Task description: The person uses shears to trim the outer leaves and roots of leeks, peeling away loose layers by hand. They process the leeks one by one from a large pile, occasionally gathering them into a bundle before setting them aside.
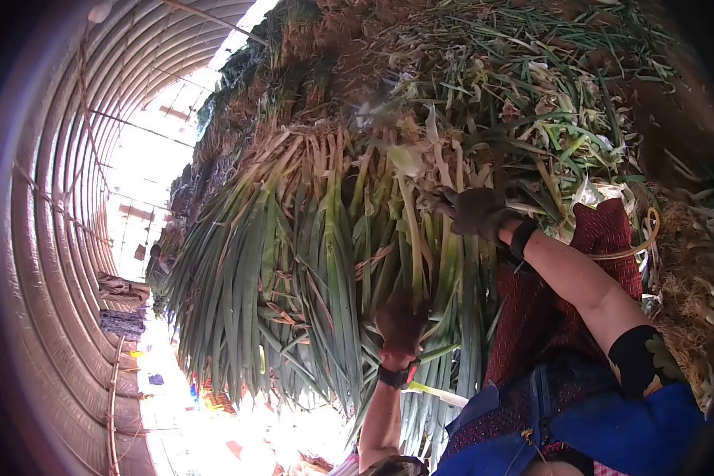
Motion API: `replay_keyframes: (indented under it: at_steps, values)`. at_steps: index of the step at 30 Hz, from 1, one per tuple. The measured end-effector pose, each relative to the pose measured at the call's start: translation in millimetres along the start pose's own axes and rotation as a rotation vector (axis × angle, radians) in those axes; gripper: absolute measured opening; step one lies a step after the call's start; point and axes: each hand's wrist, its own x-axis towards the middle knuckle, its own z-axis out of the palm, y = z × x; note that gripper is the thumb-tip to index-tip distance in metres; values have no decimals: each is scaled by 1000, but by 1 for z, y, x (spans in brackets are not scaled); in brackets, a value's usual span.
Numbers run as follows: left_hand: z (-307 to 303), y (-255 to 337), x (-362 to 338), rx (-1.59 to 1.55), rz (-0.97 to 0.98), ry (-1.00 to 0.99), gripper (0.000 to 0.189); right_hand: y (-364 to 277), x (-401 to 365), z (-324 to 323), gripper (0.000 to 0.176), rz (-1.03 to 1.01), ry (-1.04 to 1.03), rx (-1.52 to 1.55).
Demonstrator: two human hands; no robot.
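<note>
My left hand (pixel 402 321), in a dark glove with a band at the wrist, is closed around the green leaves of a green onion (pixel 415 238). The onion stands out from the pile, its pale stem pointing up and away from me. Just right of that stem is my right hand (pixel 481 212), also gloved, its fingers apart and pointing left, with nothing visible in them. A pale, blurred scrap (pixel 404 161) shows near the stem's upper end. Beneath both hands lies a thick row of green onions (pixel 293 238), leaves hanging toward me.
Loose leaves and peelings (pixel 563 119) are heaped at the upper right. Pale onions with brown roots (pixel 706 246) line the right edge. Dark red cloth (pixel 531 317) covers my lap, with a yellowish loop (pixel 650 230) beside it. A ribbed tunnel wall (pixel 47 278) curves along the left.
</note>
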Motion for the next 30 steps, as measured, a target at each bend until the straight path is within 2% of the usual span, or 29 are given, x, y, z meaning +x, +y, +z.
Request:
replay_keyframes:
  at_steps: [3,5,7,8,9,10,13,14,16,18,21,22,24,25,28,30]
  values:
    - [-11,-2,-12,-33,171,43,34,5,-2,-7,77,-78,-16,-49]
    - [-18,-5,-31,-51,98,-69,39,9,-6,-5,82,-183,-21,-29]
    - [-20,-6,-52,-102,-175,-320,43,6,-10,-2,74,-189,-24,7]
    - [-20,-6,-60,-28,-141,-331,40,1,-15,-6,64,-134,-28,19]
    - [-17,-8,-69,39,4,-366,39,-2,-18,-8,55,-77,-34,31]
    - [-16,-7,-73,108,149,-397,38,3,-15,-4,55,-54,-28,39]
    - [-23,6,-82,138,56,-487,41,14,-8,6,54,-28,-11,45]
    - [-41,25,-76,97,-71,-511,43,15,-10,6,54,-44,-12,27]
    - [-53,41,-75,-23,-201,-550,48,23,-12,7,56,-52,29,19]
    - [-58,43,-79,-167,-211,-582,53,35,-7,10,59,-40,113,52]
    - [-48,41,-87,-468,-119,-576,57,8,-37,-17,64,-198,-75,-14]
    - [-47,43,-82,-526,-94,-639,59,2,-44,-19,66,-227,-116,-32]
    - [-34,29,-76,-526,31,-717,57,-1,-52,-12,70,-215,-143,-54]
    - [-31,21,-67,-524,97,-753,56,2,-52,-11,71,-205,-83,-68]
    - [-32,-15,2,-426,14,-802,32,9,-51,-7,70,-191,-14,-43]
    - [-26,-21,40,-328,-191,-456,24,8,-61,-3,70,-173,-119,49]
